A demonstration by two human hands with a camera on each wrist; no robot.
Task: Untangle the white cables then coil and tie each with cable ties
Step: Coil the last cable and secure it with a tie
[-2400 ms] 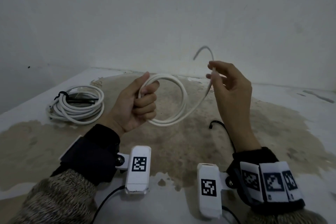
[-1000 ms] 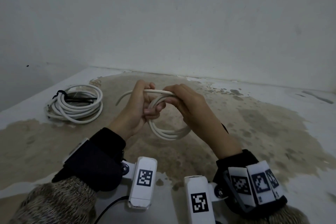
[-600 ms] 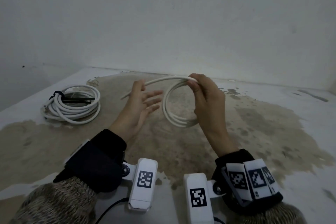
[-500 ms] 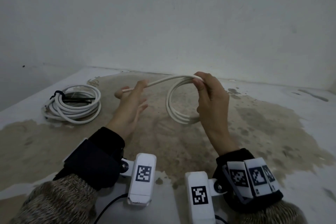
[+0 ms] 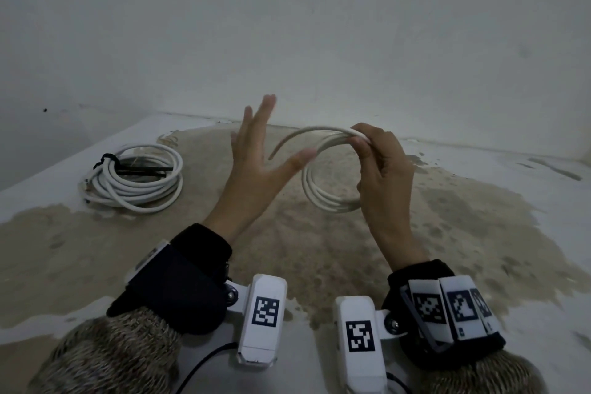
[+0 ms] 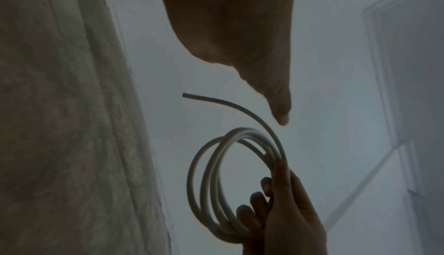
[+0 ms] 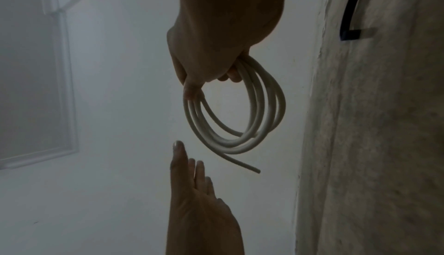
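Off to the left of the grip one tied white coil lies finished, the right hand pinches the second coil aloft, untied, its loose end free, left hand spread empty alongside.

The smooth, matt white plastic-sheathed cable coil is showing a soft sheen. The rough, mottled beige-stained white worktop is looking dull and patchy. The fuzzy speckled knit sleeves are contrasting with the smooth white plastic camera housings.
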